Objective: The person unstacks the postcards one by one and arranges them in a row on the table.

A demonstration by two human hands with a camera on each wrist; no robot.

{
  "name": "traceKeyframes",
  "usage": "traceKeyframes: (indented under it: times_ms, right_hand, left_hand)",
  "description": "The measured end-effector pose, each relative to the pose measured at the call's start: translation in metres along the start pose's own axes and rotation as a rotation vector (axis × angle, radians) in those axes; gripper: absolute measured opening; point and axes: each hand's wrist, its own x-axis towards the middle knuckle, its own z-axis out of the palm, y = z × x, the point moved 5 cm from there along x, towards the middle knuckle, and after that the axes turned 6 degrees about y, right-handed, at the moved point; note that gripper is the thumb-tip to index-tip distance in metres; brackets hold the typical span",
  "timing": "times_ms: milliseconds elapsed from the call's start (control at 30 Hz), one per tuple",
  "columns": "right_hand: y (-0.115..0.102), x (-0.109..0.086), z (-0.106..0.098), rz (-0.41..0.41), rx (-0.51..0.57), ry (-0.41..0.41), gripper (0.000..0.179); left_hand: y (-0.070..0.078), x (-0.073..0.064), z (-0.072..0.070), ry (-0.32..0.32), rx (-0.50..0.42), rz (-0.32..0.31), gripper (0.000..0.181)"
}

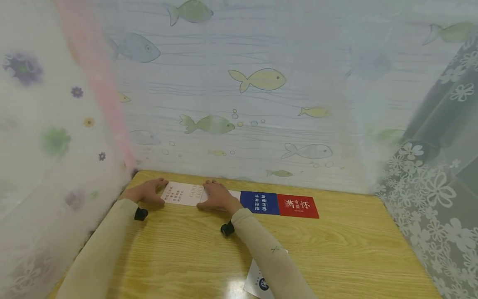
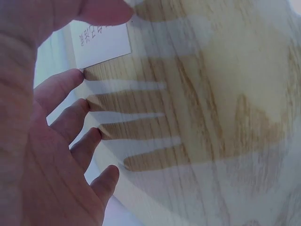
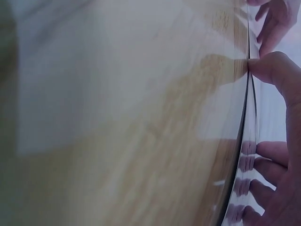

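A pale pink card [image 1: 183, 194] with printed lettering lies flat at the far left of the wooden table. Around its left end, my left hand [image 1: 147, 192] has thumb and fingers spread. In the left wrist view, the thumb overlaps the card and the index fingertip sits right at its corner. My right hand [image 1: 217, 197] spans the card's right end, thumb at the near edge and fingertips by the far edge. Under that hand, a white card [image 1: 236, 194] is partly hidden. A blue card [image 1: 259, 202] and a red card [image 1: 298, 206] continue the row rightward.
Nearer on the table [image 1: 179, 253], a white card [image 1: 254, 279] with a dark round mark lies partly under the right forearm. Behind the table's far edge hangs a fish-print curtain [image 1: 257, 104]. Floral fabric [image 1: 33, 166] borders the left, with lace fabric [image 1: 437, 232] at the right.
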Motion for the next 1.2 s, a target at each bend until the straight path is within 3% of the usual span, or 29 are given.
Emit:
traceKeyframes:
  times_ms: [1200]
  right_hand:
    - [-0.0020, -0.0046, -0.0045, 0.013, 0.075, -0.027, 0.089]
  left_hand:
    - [-0.0005, -0.0046, 0.0014, 0.021, -0.049, -0.026, 0.095]
